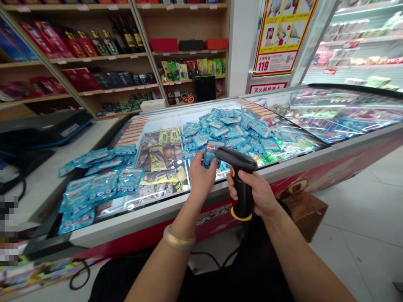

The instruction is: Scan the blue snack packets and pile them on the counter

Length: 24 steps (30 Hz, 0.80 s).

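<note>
My right hand (256, 195) is wrapped around the handle of a black and yellow barcode scanner (237, 167), its head pointing left. My left hand (201, 176) holds up a small blue packet (210, 152) in front of the scanner; red scan light falls on the packet. Both hands hover over the front edge of a glass-topped chest freezer (176, 205). A big heap of the same blue packets (233, 128) lies on the glass just beyond my hands. A second group of blue packets (94, 180) is spread at the left on the lid.
Yellow snack bags (160, 157) show under the glass. Wooden shelves with boxed goods (94, 46) stand behind. A black device (40, 130) sits on the counter at left. A cardboard box (307, 212) rests on the tiled floor by the freezer. A refrigerated display (355, 46) is at right.
</note>
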Each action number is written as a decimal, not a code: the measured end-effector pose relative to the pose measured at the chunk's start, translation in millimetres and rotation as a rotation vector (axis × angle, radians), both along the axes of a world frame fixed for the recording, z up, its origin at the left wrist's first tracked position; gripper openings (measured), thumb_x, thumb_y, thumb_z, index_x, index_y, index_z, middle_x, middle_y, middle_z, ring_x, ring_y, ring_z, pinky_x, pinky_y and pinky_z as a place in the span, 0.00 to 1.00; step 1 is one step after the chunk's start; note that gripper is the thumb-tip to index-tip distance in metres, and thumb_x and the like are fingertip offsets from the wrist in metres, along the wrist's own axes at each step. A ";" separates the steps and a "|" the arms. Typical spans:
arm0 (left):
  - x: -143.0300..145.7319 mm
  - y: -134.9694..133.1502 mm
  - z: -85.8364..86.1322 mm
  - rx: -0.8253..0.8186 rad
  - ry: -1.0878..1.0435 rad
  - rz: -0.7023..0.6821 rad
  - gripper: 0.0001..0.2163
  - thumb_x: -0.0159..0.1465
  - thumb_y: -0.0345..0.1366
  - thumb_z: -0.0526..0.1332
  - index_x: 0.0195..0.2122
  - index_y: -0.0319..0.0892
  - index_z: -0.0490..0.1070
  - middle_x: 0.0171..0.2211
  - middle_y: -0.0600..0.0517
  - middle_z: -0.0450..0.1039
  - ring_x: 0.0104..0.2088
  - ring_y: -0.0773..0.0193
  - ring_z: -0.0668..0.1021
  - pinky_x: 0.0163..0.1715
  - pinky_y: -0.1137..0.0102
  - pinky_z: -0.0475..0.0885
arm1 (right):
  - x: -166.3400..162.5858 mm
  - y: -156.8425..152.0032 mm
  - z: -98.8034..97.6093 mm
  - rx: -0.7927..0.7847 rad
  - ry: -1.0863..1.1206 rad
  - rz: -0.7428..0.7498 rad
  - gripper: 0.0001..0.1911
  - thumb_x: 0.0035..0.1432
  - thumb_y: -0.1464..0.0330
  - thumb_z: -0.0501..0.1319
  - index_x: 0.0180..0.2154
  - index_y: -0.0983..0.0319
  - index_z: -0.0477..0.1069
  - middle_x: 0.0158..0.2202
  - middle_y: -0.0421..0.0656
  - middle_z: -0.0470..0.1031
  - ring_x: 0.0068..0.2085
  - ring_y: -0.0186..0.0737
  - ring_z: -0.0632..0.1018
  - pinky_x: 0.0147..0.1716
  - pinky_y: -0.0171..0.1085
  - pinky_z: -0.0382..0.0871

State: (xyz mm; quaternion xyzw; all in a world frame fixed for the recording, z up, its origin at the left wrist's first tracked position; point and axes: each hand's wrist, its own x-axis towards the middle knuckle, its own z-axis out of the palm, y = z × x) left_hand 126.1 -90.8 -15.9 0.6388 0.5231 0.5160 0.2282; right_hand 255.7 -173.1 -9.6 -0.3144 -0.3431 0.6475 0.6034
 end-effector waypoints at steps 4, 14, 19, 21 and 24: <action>-0.8 -3.1 -4.7 0.000 -0.042 -0.007 0.07 0.59 0.33 0.61 0.39 0.42 0.71 0.32 0.53 0.75 0.34 0.64 0.76 0.38 0.69 0.72 | -1.5 -4.1 2.7 0.014 -0.008 -0.019 0.17 0.49 0.57 0.71 0.32 0.63 0.73 0.27 0.40 0.71 0.21 0.30 0.70 0.20 0.31 0.66; -134.1 -4.4 10.8 0.203 -0.022 0.366 0.23 0.62 0.33 0.57 0.59 0.41 0.61 0.54 0.42 0.71 0.50 0.59 0.77 0.54 0.63 0.72 | -54.6 16.3 8.2 0.008 0.021 0.126 0.16 0.49 0.58 0.70 0.33 0.63 0.74 0.27 0.41 0.72 0.22 0.31 0.70 0.19 0.31 0.67; -228.1 -13.4 18.0 0.161 0.130 0.627 0.25 0.58 0.32 0.58 0.58 0.40 0.65 0.54 0.43 0.73 0.52 0.55 0.76 0.58 0.60 0.69 | -104.9 32.6 5.2 -0.058 0.088 0.291 0.16 0.48 0.59 0.70 0.33 0.63 0.73 0.26 0.40 0.72 0.22 0.31 0.71 0.19 0.30 0.67; -255.5 -16.6 14.6 0.112 0.146 0.689 0.25 0.58 0.33 0.58 0.58 0.40 0.66 0.52 0.44 0.74 0.52 0.54 0.77 0.58 0.59 0.69 | -123.2 38.2 3.2 -0.083 0.125 0.357 0.15 0.49 0.60 0.70 0.33 0.63 0.72 0.26 0.39 0.73 0.22 0.31 0.71 0.19 0.30 0.67; -280.5 -19.2 8.1 0.026 0.155 0.758 0.24 0.58 0.34 0.58 0.58 0.39 0.67 0.50 0.44 0.75 0.51 0.53 0.77 0.58 0.58 0.69 | -147.3 46.3 0.3 -0.117 0.153 0.432 0.17 0.48 0.59 0.70 0.34 0.64 0.72 0.25 0.39 0.73 0.21 0.29 0.71 0.19 0.29 0.67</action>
